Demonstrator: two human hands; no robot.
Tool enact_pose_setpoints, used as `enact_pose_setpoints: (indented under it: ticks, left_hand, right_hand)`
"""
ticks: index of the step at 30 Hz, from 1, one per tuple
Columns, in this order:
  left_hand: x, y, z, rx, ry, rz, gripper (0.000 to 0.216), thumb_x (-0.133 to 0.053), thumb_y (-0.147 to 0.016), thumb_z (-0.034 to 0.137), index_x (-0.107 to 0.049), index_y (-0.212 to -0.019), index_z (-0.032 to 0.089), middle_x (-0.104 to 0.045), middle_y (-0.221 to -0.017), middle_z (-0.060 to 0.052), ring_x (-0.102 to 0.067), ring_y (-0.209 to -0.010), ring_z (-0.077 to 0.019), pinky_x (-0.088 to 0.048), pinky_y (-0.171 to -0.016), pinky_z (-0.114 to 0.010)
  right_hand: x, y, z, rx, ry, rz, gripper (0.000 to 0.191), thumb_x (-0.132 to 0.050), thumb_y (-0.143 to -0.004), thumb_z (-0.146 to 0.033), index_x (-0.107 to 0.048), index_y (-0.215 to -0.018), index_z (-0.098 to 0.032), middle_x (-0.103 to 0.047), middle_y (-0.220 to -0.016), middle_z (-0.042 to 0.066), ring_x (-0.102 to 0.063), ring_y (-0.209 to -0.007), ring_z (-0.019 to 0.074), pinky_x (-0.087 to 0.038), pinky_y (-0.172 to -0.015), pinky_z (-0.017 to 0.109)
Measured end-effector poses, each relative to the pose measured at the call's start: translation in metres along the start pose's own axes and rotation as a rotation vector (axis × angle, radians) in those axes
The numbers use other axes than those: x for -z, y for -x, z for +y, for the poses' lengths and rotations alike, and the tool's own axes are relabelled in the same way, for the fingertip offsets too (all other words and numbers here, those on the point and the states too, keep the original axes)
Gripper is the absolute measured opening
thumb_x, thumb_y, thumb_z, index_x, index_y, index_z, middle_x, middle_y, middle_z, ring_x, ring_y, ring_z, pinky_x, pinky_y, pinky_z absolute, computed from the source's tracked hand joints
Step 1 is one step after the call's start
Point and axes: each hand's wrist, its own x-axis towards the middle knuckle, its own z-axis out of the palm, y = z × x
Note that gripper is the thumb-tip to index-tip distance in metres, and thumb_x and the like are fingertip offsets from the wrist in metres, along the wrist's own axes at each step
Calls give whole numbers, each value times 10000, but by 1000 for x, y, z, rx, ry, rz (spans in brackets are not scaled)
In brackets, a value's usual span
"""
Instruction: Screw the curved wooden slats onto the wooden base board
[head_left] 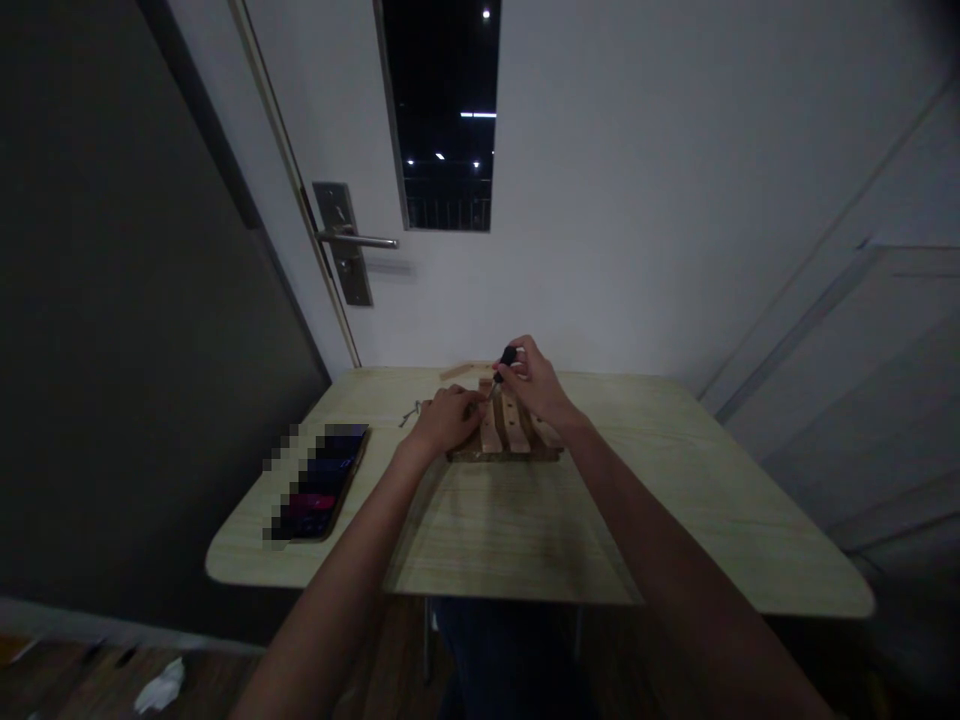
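Note:
My right hand (534,380) is closed around the black handle of a screwdriver (506,362), which points down and slightly left at a wooden piece. Beneath it, on the table, lies a small wooden assembly (514,428) of pale slats with dark holes on a darker base. At its left side is my left hand (450,415), with thumb and forefinger brought together close to the screwdriver's tip. Whatever sits between those fingers is too small and dark to make out. Some thin metal pieces (409,413), perhaps screws, rest just left of my left hand.
A pale wood-grain table (720,500) stands against a white door with a metal lever handle (360,240). On its left part lies a phone (322,485), partly pixelated. Loose wooden strips (455,371) lie behind my hands. White crumpled paper (161,686) is on the floor.

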Motion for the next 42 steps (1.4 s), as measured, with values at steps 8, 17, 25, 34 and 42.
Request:
enact_pose_setpoints:
  ticks: [8, 17, 25, 34, 42]
  left_hand:
    - [-6, -17, -18, -99, 76, 25, 401, -503, -855, 462, -614, -1187, 265, -622, -1118, -115, -580, -1044, -314, -481, -844, -467]
    - [-17, -20, -30, -259, 327, 129, 350, -565, -832, 433, -655, -1062, 186, -632, -1060, -98, -574, -1023, -243, -469, -932, -408]
    - [-30, -19, -32, -324, 478, 134, 382, -578, -845, 409, -588, -1169, 208, -607, -1228, -87, -566, -1139, -232, -433, -1029, -412]
    - [-40, -21, -39, -313, 535, 149, 391, -611, -817, 375, -571, -1168, 209, -567, -1294, -105, -523, -1218, -250, -387, -1079, -456]
    - [-38, -18, -37, -287, 558, 135, 389, -606, -803, 341, -580, -1169, 209, -561, -1300, -102, -508, -1234, -252, -365, -1099, -455]
  right_hand:
    - [1, -11, -4, 10, 76, -60, 319, -607, -790, -417, -410, -976, -250, -606, -847, 7, -625, -702, 153, -526, -651, 334]
    - [10, -14, -20, -70, -8, -185, 294, -613, -786, -369, -437, -977, -231, -622, -880, 22, -644, -727, 155, -528, -670, 333]
    - [15, -26, -14, -17, 0, -286, 265, -653, -763, -324, -443, -893, -227, -575, -849, -21, -601, -676, 107, -464, -584, 244]
    - [13, -30, -10, -25, 14, -308, 256, -644, -789, -355, -472, -926, -222, -572, -854, -15, -585, -684, 106, -471, -619, 254]
    - [14, -30, -8, 56, 104, -349, 173, -614, -814, -353, -559, -875, -200, -609, -882, 23, -589, -793, 140, -506, -759, 308]
